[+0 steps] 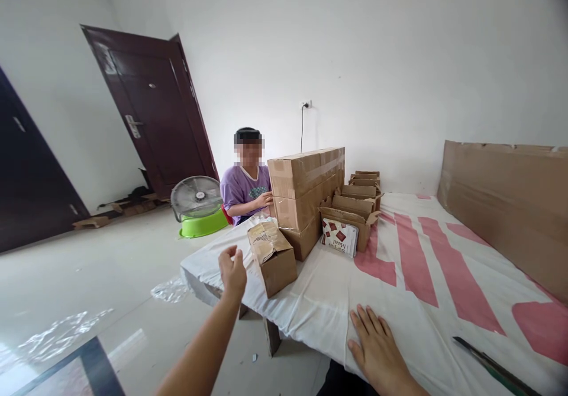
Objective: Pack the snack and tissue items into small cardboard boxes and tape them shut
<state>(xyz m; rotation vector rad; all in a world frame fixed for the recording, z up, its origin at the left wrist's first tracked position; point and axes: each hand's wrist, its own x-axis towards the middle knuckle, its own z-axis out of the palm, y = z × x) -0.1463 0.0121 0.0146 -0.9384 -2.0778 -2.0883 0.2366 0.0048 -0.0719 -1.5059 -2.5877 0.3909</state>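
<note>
My left hand (232, 271) is stretched forward above the table's left edge, fingers loosely apart and holding nothing, a short way left of a small cardboard box (273, 256) with torn tape on top. My right hand (377, 348) lies flat, fingers spread, on the white cloth with red markings (417, 277) near the front edge. Behind the small box stands a stack of long taped cardboard boxes (305, 195).
A person in a purple shirt (243, 187) sits behind the stack with a hand on it. Several open cartons (355, 206) and a printed pack (339, 237) lie mid-table. A cardboard sheet (506, 206) leans at right. A knife (492, 365) lies front right. Fan (196, 198), green basin, doors at left.
</note>
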